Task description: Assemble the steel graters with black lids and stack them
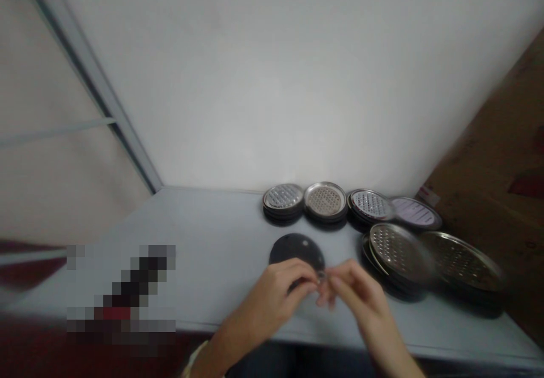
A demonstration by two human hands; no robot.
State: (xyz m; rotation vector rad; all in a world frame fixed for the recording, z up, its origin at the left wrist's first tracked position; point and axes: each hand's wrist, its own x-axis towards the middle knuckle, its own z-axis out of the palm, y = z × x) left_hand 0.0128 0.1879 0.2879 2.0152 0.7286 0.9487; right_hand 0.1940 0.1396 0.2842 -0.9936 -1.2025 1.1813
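Note:
A dark round disc [296,249] with small holes lies flat on the pale table [212,242] in front of me. Just over its near edge my left hand [278,290] and my right hand [355,290] meet, fingertips pinched together around a tiny shiny part [321,277] that is too small and blurred to name. Both hands have curled fingers. The disc's near part is hidden behind my left hand.
Several stacks of round perforated metal discs on dark bases [284,199] [326,199] [399,250] [461,262] stand along the back and right of the table. A brown cardboard box [501,185] rises at the right. A white wall [272,83] stands behind.

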